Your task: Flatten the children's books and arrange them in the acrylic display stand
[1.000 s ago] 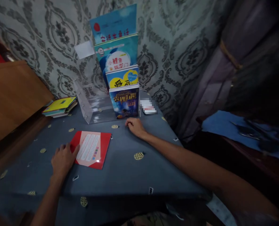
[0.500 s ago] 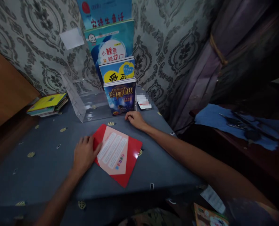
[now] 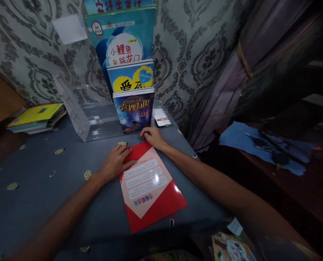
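A red book with a pale pink panel lies on the dark patterned tablecloth. My left hand is on its upper left corner, thumb across the cover and fingers along the edge, closed on that corner. My right hand rests by the book's top edge with its fingers curled in, and I see nothing in them. Just behind it a dark blue book stands in a clear acrylic rack. Behind that, a yellow-and-blue book and a teal book rise in tiers.
Several books lie stacked at the table's left rear. A small white-and-black item, partly blurred out, sits right of the rack. Blue cloth with dark tools is on a surface at right. Another book shows below the table edge.
The red book has turned and shifted right and toward me, with my left hand moving right along with it. My right hand stays beside the rack. The camera view has tilted down slightly.
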{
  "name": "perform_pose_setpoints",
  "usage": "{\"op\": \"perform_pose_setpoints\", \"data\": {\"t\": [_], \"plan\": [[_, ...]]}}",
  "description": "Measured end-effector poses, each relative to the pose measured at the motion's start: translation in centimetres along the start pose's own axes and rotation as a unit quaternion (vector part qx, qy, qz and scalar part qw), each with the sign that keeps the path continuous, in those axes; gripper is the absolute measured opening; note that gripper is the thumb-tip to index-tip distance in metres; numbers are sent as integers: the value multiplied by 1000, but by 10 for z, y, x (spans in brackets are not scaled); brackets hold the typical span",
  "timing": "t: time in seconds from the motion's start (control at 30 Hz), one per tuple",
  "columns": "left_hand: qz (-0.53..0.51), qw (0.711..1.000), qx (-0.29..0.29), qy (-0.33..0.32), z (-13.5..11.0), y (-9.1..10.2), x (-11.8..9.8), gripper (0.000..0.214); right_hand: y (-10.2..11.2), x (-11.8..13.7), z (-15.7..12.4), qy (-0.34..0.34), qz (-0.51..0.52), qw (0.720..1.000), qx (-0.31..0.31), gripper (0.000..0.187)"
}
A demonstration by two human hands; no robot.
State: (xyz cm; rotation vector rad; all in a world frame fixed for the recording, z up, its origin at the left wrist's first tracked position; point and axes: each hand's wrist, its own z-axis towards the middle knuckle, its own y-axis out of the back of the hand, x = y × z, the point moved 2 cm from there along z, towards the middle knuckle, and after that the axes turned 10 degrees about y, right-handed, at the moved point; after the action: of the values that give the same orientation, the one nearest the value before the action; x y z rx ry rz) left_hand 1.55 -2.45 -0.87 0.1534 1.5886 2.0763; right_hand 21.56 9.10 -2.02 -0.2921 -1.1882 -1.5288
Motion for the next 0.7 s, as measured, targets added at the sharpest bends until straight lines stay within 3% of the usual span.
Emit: {"op": "perform_pose_setpoints", "data": {"t": [0.27, 0.4, 0.5, 0.6, 0.7], "plan": [[-19, 998, 6, -58, 27, -5, -6, 40, 12, 10, -7, 11, -23, 999, 36, 30], [19, 999, -31, -30, 29, -3, -6, 33, 19, 36, -25, 63, -139, 985, 81, 30], [50, 997, -60, -4, 21, 3, -7, 30, 13, 63, -45, 113, -224, 959, 135, 26], [63, 996, -65, 11, 12, 9, -8, 27, -2, 84, -64, 190, -226, 936, 194, 28], [56, 996, -67, 24, 6, 12, -10, 24, -14, 90, -72, 224, -213, 930, 199, 33]]}}
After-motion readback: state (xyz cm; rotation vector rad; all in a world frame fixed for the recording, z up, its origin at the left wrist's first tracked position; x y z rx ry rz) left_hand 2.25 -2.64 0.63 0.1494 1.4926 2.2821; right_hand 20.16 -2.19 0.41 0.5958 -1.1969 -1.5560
